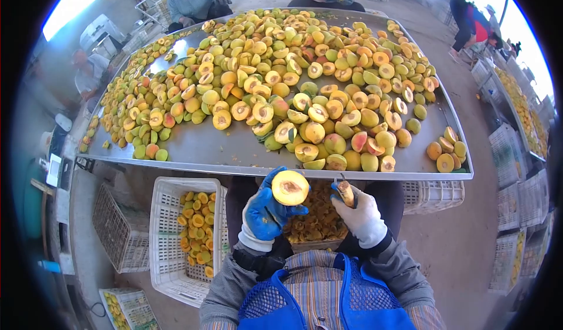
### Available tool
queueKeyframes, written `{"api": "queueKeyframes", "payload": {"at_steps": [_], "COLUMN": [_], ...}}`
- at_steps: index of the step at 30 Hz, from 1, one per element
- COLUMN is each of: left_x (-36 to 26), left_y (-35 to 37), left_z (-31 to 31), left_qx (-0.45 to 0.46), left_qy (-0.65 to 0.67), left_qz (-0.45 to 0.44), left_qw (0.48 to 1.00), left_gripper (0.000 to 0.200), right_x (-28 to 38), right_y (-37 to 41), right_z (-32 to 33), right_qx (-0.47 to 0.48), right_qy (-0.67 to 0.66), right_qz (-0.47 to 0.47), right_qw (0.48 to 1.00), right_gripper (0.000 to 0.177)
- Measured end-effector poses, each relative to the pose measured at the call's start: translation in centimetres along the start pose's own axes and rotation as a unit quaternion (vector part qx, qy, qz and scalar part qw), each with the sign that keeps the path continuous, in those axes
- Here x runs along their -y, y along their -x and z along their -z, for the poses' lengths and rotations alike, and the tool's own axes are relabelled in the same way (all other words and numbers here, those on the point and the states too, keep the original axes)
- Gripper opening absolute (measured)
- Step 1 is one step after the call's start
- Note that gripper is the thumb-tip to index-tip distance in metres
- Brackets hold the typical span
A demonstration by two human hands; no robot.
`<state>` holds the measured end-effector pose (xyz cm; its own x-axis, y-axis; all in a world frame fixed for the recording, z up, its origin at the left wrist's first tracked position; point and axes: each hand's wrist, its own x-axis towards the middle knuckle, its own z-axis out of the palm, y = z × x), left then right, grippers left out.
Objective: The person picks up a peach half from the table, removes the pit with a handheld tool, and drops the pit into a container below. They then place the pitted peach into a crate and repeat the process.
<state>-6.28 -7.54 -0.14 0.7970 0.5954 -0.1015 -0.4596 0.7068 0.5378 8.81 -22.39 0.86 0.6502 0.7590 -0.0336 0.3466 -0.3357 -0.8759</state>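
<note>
My left hand (267, 210), in a blue-coated glove, grips a halved yellow peach (290, 187). Its cut face is turned up and shows a brownish centre. To the right, my right hand (359, 213) wears a white glove with dark blue fingertips and is closed round a small tool with a wooden handle (346, 194); a thin dark metal piece pokes out at its top. Both hands are just in front of the near edge of a metal table (223, 148), heaped with peach halves (264, 84). Below, between my knees, lies a mass of brown scraps (316, 224).
A white plastic crate (161, 236) with peach halves stands at my left, beside a greyish crate (117, 227). A few peaches (447, 151) sit apart at the table's right corner. People sit across the table, and stacked crates (507, 154) line the right.
</note>
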Motion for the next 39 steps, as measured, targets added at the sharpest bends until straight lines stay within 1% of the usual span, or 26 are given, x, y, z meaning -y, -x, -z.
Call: {"api": "queueKeyframes", "payload": {"at_steps": [1, 3, 4, 6, 10, 12, 13, 14, 16, 17, 19, 23, 24, 25, 26, 28, 29, 30, 32, 33, 34, 35, 36, 37, 38, 39], "left_x": [-0.3, -0.7, 0.1, 1.2, 2.3, 2.6, 2.8, 2.9, 3.2, 3.3, 3.3, 3.8, 3.7, 3.7, 3.8, 3.6, 3.5, 3.5, 3.6, 3.4, 3.2, 3.0, 2.9, 2.8, 2.7, 2.5], "left_y": [-0.2, -0.9, -0.8, -0.7, -0.9, -0.5, -0.3, -0.3, -0.3, -0.2, -0.2, 0.0, 0.2, 0.4, 0.4, 0.1, -0.1, -0.1, -0.4, -0.5, -0.4, -0.5, -0.6, -0.6, -0.5, -0.4], "left_z": [0.6, 2.8, 3.3, 3.1, 1.2, 1.1, 0.5, 0.3, -0.1, -0.3, -0.8, -0.9, -1.1, -1.2, -1.2, -1.2, -1.5, -1.4, -1.1, -1.1, -1.3, -1.4, -1.6, -1.7, -1.7, -1.3], "left_qx": [-0.004, -0.029, -0.079, -0.082, -0.069, -0.052, -0.063, -0.062, -0.07, -0.069, -0.095, -0.121, -0.121, -0.12, -0.122, -0.144, -0.138, -0.139, -0.109, -0.108, -0.115, -0.121, -0.118, -0.096, -0.076, -0.066], "left_qy": [0.001, -0.07, -0.148, -0.137, -0.095, -0.23, -0.358, -0.358, -0.237, -0.238, -0.095, -0.108, -0.185, -0.261, -0.262, -0.224, -0.175, -0.175, -0.188, -0.188, -0.245, -0.3, -0.3, -0.302, -0.304, -0.278], "left_qz": [-0.003, 0.059, 0.025, -0.035, -0.079, -0.098, -0.142, -0.142, -0.109, -0.109, -0.066, -0.062, -0.084, -0.105, -0.102, -0.08, -0.067, -0.066, -0.108, -0.105, -0.108, -0.113, -0.114, -0.121, -0.127, -0.112], "left_qw": [1.0, 0.995, 0.985, 0.987, 0.99, 0.967, 0.921, 0.921, 0.963, 0.963, 0.989, 0.985, 0.972, 0.952, 0.952, 0.96, 0.973, 0.972, 0.97, 0.97, 0.957, 0.939, 0.94, 0.941, 0.941, 0.952], "left_gripper": [0.049, 0.046, 0.044, 0.045, 0.043, 0.042, 0.043, 0.043, 0.048, 0.048, 0.052, 0.057, 0.058, 0.058, 0.058, 0.058, 0.058, 0.058, 0.056, 0.056, 0.056, 0.055, 0.055, 0.055, 0.055, 0.051], "right_x": [0.8, 2.0, 1.8, 1.7, 2.6, 3.0, 2.8, 2.7, 2.9, 2.9, 1.7, -0.8, -0.8, -1.0, -1.0, -0.3, -0.2, 0.0, 0.4, 0.6, 0.6, 0.2, -0.1, -0.4, -0.9, -0.8], "right_y": [0.5, 1.3, 1.7, 2.3, 2.2, 2.0, 1.9, 1.9, 1.8, 1.8, 1.9, 2.1, 2.0, 1.8, 1.7, 2.0, 2.3, 2.5, 2.2, 1.7, 1.6, 1.5, 1.5, 1.6, 1.7, 1.6], "right_z": [0.1, 0.1, -0.5, -1.5, -1.7, -1.5, -1.6, -1.7, -1.7, -1.7, -2.6, -4.4, -4.3, -3.9, -3.7, -3.7, -3.9, -4.0, -3.7, -3.6, -3.5, -3.8, -4.0, -4.0, -4.2, -4.4], "right_qx": [0.024, 0.093, 0.129, 0.16, 0.179, 0.182, 0.18, 0.178, 0.173, 0.169, 0.157, 0.159, 0.16, 0.166, 0.173, 0.17, 0.21, 0.249, 0.239, 0.206, 0.171, 0.175, 0.172, 0.248, 0.322, 0.313], "right_qy": [0.003, 0.011, 0.016, 0.064, 0.081, 0.082, 0.078, 0.072, 0.075, 0.079, 0.069, 0.013, 0.013, 0.073, 0.133, 0.142, 0.062, -0.016, -0.023, 0.059, 0.14, 0.128, 0.129, 0.036, -0.056, -0.049], "right_qz": [-0.016, -0.034, -0.036, -0.03, -0.022, -0.029, -0.037, -0.045, -0.038, -0.03, -0.022, -0.002, -0.003, -0.006, -0.01, -0.016, -0.046, -0.076, -0.072, -0.036, 0.0, -0.007, -0.006, -0.047, -0.086, -0.067], "right_qw": [1.0, 0.995, 0.991, 0.985, 0.98, 0.979, 0.98, 0.98, 0.981, 0.982, 0.985, 0.987, 0.987, 0.983, 0.976, 0.975, 0.975, 0.965, 0.968, 0.976, 0.975, 0.976, 0.977, 0.967, 0.941, 0.946], "right_gripper": [0.039, 0.045, 0.048, 0.051, 0.051, 0.049, 0.048, 0.047, 0.046, 0.045, 0.044, 0.041, 0.041, 0.041, 0.041, 0.036, 0.033, 0.03, 0.026, 0.027, 0.027, 0.027, 0.027, 0.027, 0.027, 0.026]}}
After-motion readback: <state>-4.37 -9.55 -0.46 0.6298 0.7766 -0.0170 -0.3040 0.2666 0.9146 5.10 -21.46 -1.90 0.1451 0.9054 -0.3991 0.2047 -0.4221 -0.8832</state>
